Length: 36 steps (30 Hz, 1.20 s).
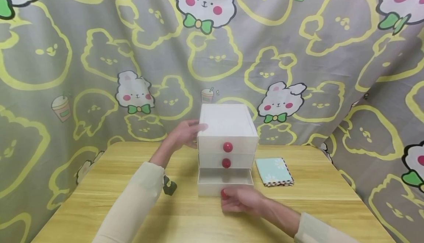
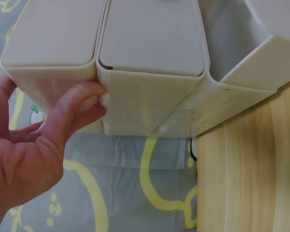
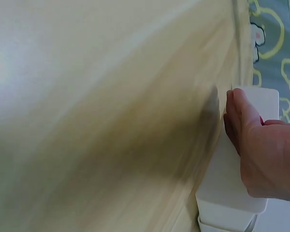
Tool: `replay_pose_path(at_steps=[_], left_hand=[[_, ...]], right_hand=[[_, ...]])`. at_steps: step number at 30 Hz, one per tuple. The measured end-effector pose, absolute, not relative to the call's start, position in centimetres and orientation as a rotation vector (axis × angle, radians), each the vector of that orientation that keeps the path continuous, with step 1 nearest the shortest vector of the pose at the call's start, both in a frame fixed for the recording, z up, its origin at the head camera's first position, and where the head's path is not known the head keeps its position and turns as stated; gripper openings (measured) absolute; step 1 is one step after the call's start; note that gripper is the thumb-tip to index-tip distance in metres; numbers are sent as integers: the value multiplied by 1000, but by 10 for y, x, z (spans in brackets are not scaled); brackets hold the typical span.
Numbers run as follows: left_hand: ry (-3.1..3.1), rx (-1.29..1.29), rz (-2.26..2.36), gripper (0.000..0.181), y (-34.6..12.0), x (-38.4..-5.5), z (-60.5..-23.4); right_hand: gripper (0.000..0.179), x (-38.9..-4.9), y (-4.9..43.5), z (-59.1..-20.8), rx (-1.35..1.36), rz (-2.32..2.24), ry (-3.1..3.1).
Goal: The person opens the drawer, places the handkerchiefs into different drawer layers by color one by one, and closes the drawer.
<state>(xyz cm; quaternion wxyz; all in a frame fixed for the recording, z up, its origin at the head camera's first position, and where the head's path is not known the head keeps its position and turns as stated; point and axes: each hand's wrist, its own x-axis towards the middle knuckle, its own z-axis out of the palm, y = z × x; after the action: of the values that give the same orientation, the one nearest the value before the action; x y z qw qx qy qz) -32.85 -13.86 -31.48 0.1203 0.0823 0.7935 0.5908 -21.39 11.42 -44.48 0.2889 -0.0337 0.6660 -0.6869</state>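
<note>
A small white drawer unit (image 1: 228, 120) with three drawers and round red knobs stands on the table. Its bottom drawer (image 1: 208, 189) is pulled out part way; the upper two sit closed. My left hand (image 1: 185, 134) rests against the unit's left side, with the thumb over the top edge. In the left wrist view, the fingers (image 2: 82, 92) of that hand touch the side wall near the seam between the upper drawers. My right hand (image 1: 243, 200) pinches the bottom drawer's red knob (image 1: 224, 194), which the fingers partly cover.
A folded light-blue cloth (image 1: 274, 171) with a checkered edge lies right of the unit. Close to the left sleeve, a small dark object (image 1: 170, 186) is on the wooden table (image 1: 185, 221). A patterned curtain (image 1: 159, 63) hangs behind the table and along both sides.
</note>
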Motion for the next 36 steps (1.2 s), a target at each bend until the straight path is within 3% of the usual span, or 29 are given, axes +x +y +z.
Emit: replay_pose_path(at_steps=[25, 36], left_hand=[[2338, 227, 1708, 78, -139, -330, -314], [2330, 214, 1709, 79, -138, -331, -314]], right_hand=[[43, -201, 121, -439, -99, -1799, 1791], [39, -181, 119, -443, -71, -1770, 1809]])
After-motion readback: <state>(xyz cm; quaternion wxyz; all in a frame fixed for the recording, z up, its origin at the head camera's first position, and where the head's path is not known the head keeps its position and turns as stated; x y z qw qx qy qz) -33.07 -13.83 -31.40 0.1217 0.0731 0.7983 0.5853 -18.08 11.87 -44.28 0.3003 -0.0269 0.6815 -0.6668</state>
